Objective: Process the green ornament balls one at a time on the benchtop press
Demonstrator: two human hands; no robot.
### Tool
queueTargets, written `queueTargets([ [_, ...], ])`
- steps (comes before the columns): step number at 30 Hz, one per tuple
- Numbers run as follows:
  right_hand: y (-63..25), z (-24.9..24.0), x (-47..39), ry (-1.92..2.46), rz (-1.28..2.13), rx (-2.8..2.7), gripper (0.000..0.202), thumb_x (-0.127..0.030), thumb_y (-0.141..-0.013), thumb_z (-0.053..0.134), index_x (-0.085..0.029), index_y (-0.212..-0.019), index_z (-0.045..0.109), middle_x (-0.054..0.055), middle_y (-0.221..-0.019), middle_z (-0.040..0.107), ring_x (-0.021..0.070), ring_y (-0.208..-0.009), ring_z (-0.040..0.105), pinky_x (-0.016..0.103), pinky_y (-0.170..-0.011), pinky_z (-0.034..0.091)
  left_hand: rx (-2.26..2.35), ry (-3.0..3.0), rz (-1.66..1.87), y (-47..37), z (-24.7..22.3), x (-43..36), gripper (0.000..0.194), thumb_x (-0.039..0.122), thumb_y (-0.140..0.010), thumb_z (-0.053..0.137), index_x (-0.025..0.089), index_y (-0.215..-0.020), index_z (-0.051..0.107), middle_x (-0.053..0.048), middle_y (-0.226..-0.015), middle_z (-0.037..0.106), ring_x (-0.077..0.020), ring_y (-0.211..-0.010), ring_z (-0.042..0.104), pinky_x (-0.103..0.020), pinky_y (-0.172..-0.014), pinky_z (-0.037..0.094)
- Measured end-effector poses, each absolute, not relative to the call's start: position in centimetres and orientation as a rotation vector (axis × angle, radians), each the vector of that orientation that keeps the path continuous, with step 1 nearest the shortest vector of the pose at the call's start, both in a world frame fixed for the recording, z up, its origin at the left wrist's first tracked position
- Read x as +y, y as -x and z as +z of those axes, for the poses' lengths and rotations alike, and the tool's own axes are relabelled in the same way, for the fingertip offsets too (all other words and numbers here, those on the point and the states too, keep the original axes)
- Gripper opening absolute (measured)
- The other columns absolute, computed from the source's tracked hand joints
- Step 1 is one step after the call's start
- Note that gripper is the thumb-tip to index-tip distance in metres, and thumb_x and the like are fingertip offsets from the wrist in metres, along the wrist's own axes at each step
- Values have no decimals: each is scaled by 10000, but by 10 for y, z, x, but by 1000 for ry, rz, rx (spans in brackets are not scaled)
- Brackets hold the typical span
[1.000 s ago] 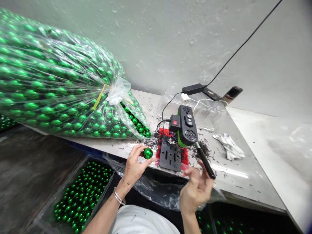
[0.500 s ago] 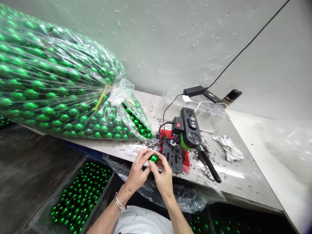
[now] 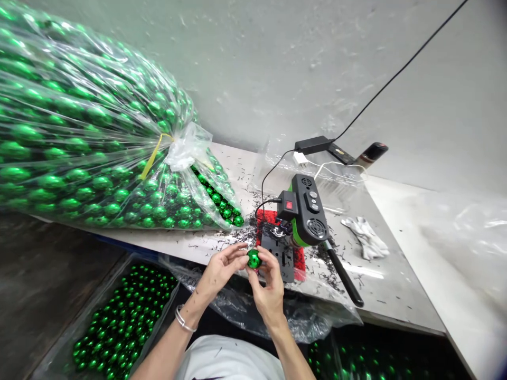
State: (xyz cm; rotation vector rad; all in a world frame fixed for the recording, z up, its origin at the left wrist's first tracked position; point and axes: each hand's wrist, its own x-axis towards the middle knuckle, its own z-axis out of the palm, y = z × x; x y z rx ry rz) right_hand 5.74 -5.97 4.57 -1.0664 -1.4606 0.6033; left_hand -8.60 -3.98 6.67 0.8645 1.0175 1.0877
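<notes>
A shiny green ball (image 3: 254, 258) is held up over the table's front edge. My right hand (image 3: 269, 287) grips it from the right, thumb below and fingers at its side. From the left, my left hand (image 3: 222, 269) pinches at the ball's edge, thumb and fingertips close together. Just beyond the hands is a small black drill press (image 3: 311, 211) with a green collar and a long black lever (image 3: 344, 277). Its slotted black base plate (image 3: 279, 253) lies on a red mat (image 3: 300, 264).
A huge clear bag (image 3: 99, 132) of green balls, tied in yellow, fills the left. Below stands a lined bin of green balls (image 3: 119, 316); more lie in the dark at lower right. White gloves (image 3: 366, 238), a power adapter (image 3: 312, 144) and black shavings lie on the table.
My left hand has drawn slightly left, its fingers less wrapped around the ball, which shows more now. The view has shifted a little.
</notes>
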Motion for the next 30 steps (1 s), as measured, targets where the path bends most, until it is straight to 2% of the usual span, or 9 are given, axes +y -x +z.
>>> queueTargets([
  [2, -64, 43, -62, 1051, 606, -1475, 309, -135, -890, 604, -230, -1182, 572, 133, -1260, 662, 197, -1163, 675, 279, -793, 634, 981, -857, 1005, 86, 68, -35, 553, 451, -719, 825, 146, -1167, 714, -101, -1011, 762, -233, -909, 715, -323, -787, 588],
  [8, -81, 41, -70, 1111, 502, -1568, 272, -132, -880, 616, -229, -1134, 614, 117, -1229, 694, 218, -1178, 671, 426, -992, 585, 851, -864, 841, 81, 70, -32, 454, 441, -764, 795, 165, -1121, 750, -99, -1065, 754, -232, -962, 699, -346, -842, 582],
  [11, -86, 37, -78, 1178, 511, -1492, 290, -153, -892, 609, -214, -1175, 624, 152, -1294, 659, 239, -1192, 666, 412, -949, 607, 831, -834, 820, 75, 66, -34, 441, 415, -741, 828, 176, -1105, 754, -89, -1047, 752, -219, -965, 696, -322, -837, 579],
  [14, -87, 34, -85, 1195, 568, -1405, 270, -152, -903, 595, -211, -1164, 632, 165, -1300, 649, 232, -1152, 688, 352, -863, 636, 844, -727, 822, 67, 63, -35, 454, 487, -734, 826, 165, -1047, 759, -76, -968, 746, -185, -883, 701, -293, -800, 585],
  [17, -87, 33, -89, 1120, 545, -1438, 310, -112, -890, 592, -223, -1179, 604, 154, -1283, 664, 238, -1168, 686, 388, -907, 630, 859, -604, 808, 63, 60, -36, 482, 566, -705, 821, 151, -939, 752, -50, -860, 717, -144, -749, 687, -254, -703, 591],
  [22, -87, 34, -89, 941, 450, -1583, 401, -61, -871, 574, -237, -1229, 541, 118, -1171, 723, 266, -1194, 676, 456, -941, 624, 792, -545, 674, 66, 49, -38, 489, 504, -652, 882, 139, -947, 748, -33, -803, 691, -100, -622, 637, -186, -558, 546],
  [26, -88, 35, -93, 1060, 380, -1559, 345, -76, -880, 578, -221, -1193, 568, 130, -1170, 722, 253, -1152, 698, 435, -913, 635, 741, -517, 653, 64, 42, -37, 449, 457, -648, 898, 120, -911, 762, -56, -784, 713, -103, -628, 643, -167, -552, 511],
  [30, -92, 37, -95, 1195, 307, -1450, 251, -90, -880, 595, -214, -1095, 633, 113, -1104, 726, 213, -1050, 723, 386, -866, 642, 747, -461, 710, 57, 44, -37, 467, 387, -647, 905, 142, -1020, 765, -79, -906, 760, -120, -687, 684, -196, -628, 538],
])
